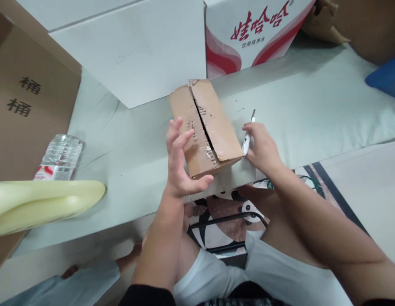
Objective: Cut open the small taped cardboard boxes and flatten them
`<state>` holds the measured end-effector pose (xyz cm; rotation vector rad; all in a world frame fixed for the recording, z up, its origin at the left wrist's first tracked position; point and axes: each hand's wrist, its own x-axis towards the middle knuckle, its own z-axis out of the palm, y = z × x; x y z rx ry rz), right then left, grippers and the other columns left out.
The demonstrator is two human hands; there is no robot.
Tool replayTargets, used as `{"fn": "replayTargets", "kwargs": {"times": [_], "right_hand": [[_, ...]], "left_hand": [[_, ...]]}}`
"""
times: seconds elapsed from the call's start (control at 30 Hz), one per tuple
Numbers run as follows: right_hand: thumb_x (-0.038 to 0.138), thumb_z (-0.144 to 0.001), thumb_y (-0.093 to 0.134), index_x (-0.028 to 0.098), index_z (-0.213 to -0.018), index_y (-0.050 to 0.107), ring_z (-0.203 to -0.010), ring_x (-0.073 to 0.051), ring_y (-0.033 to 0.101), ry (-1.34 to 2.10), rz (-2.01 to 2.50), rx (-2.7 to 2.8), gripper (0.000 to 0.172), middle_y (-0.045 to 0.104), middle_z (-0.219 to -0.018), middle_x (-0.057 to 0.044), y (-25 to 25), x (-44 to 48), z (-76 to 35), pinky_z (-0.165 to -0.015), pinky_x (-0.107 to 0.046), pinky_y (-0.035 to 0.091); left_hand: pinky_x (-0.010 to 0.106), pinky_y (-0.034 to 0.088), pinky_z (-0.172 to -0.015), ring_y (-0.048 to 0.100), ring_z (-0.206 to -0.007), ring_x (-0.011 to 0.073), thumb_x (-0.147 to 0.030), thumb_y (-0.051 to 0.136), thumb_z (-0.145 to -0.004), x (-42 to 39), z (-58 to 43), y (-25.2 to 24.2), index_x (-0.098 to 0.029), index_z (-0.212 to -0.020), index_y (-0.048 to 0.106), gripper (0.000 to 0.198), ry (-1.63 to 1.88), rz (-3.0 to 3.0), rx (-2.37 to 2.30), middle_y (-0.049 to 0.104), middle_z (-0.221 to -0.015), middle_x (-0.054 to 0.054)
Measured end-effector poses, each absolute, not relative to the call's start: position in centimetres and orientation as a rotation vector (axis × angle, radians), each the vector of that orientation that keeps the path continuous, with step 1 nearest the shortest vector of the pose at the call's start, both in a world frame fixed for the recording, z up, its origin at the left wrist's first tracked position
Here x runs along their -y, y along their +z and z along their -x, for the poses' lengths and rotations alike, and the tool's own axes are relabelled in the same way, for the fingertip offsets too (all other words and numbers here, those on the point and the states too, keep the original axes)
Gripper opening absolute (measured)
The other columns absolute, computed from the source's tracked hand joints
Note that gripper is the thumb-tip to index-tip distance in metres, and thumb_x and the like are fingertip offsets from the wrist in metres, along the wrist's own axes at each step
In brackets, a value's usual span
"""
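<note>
A small brown cardboard box (223, 127) lies on the pale green cloth surface in front of me. Its top flaps are parted along a dark slit, and torn clear tape clings near its front end. My left hand (180, 159) is open at the box's left side, thumb and fingers spread; whether the fingertips touch the cardboard I cannot tell. To the right of the box, my right hand (263, 144) grips a white utility knife (246, 142). The knife's blade is out and points away from me, clear of the box.
Behind the box stand a large white carton (136, 55) and a red-and-white water carton (248, 38). On the left are a big brown carton (32, 93), a clear plastic bottle (62, 155) and a pale yellow object (51, 204). A blue item (387, 78) sits at far right. Another person's leg shows lower left.
</note>
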<state>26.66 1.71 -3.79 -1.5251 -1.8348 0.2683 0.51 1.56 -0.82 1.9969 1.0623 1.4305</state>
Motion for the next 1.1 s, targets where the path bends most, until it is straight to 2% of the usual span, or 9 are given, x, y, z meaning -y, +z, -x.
{"fn": "replayTargets", "kwargs": {"times": [0.17,0.33,0.43,0.57,0.63,0.73,0.83,0.97,1.1], "right_hand": [[0.012,-0.084,0.049,0.016,-0.126,0.067,-0.141,-0.036,0.055,0.375,1.529,2.035,0.046,0.057,-0.153,-0.018,-5.0,-2.0,-26.5,-0.119,-0.06,0.046],[0.022,-0.089,0.054,0.019,-0.121,0.075,-0.141,-0.039,0.055,0.412,1.425,2.121,0.039,0.066,-0.143,-0.016,-4.9,-1.4,-25.6,-0.123,-0.07,0.038],[0.033,-0.092,0.057,0.017,-0.119,0.077,-0.149,-0.041,0.047,0.521,1.363,2.182,0.038,0.063,-0.147,-0.016,-4.6,-1.1,-25.0,-0.124,-0.069,0.037],[0.046,-0.095,0.055,0.018,-0.151,0.055,-0.155,-0.037,0.04,0.688,1.281,2.154,0.062,0.051,-0.161,-0.014,-4.1,-0.9,-24.7,-0.127,-0.065,0.034],[0.05,-0.095,0.055,0.02,-0.159,0.044,-0.156,-0.036,0.039,0.737,1.266,2.106,0.071,0.048,-0.163,-0.013,-3.9,-0.8,-24.8,-0.128,-0.065,0.033],[0.056,-0.096,0.056,0.023,-0.16,0.044,-0.158,-0.036,0.035,0.765,1.274,2.056,0.073,0.044,-0.165,-0.013,-4.0,-0.9,-25.0,-0.128,-0.063,0.033],[0.058,-0.097,0.054,0.023,-0.157,0.047,-0.158,-0.034,0.034,0.753,1.259,2.029,0.07,0.044,-0.166,-0.013,-4.1,-1.0,-25.1,-0.13,-0.061,0.03],[0.056,-0.095,0.056,0.022,-0.159,0.043,-0.159,-0.035,0.033,0.751,1.261,1.979,0.074,0.046,-0.165,-0.013,-4.4,-1.1,-25.5,-0.13,-0.061,0.03],[0.052,-0.094,0.057,0.025,-0.163,0.036,-0.161,-0.038,0.028,0.722,1.286,1.964,0.076,0.041,-0.168,-0.011,-4.2,-1.1,-25.7,-0.128,-0.065,0.03]], "left_hand": [[0.067,0.02,-0.13,0.043,-0.15,0.0411,-0.081,0.076,-0.066,-2.1,-0.3,-1.5,-0.032,-0.135,0.055,0.087,1.521,-2.092,-1.081,0.058,-0.143,0.011],[0.055,0.04,-0.122,0.05,-0.145,0.035,-0.076,0.058,-0.087,-2.9,0.0,-2.8,-0.034,-0.137,0.052,0.066,1.745,-1.75,-1.152,0.054,-0.151,0.009],[0.048,0.045,-0.12,0.051,-0.146,0.0288,-0.066,0.04,-0.099,-3.5,0.6,-3.3,-0.038,-0.144,0.045,0.053,1.868,-1.453,-1.223,0.052,-0.154,0.005],[0.049,0.059,-0.102,0.062,-0.132,0.0274,-0.06,0.043,-0.098,-4.1,2.6,-4.6,-0.051,-0.153,0.021,0.06,1.79,-1.221,-1.41,0.051,-0.155,0.003],[0.052,0.064,-0.089,0.069,-0.117,0.0278,-0.055,0.048,-0.097,-4.4,3.6,-5.5,-0.052,-0.152,0.023,0.061,1.68,-1.139,-1.514,0.057,-0.147,0.005],[0.062,0.053,-0.109,0.059,-0.133,0.0339,-0.046,0.064,-0.088,-4.7,4.3,-6.2,-0.031,-0.126,0.062,0.041,1.61,-1.198,-1.797,0.055,-0.143,0.013],[0.059,0.033,-0.128,0.046,-0.145,0.0385,-0.045,0.072,-0.08,-4.7,4.1,-5.6,-0.02,-0.088,0.072,0.026,1.542,-1.383,-1.936,0.055,-0.142,0.016],[0.058,0.038,-0.124,0.061,-0.131,0.0331,-0.063,0.051,-0.094,-4.2,3.8,-4.1,-0.023,-0.104,0.074,0.048,1.376,-1.563,-1.63,0.072,-0.116,0.011],[0.056,0.03,-0.128,0.059,-0.135,0.0333,-0.079,0.049,-0.089,-4.1,3.7,-3.8,-0.026,-0.107,0.073,0.061,1.42,-1.748,-1.532,0.074,-0.115,0.01]]}}
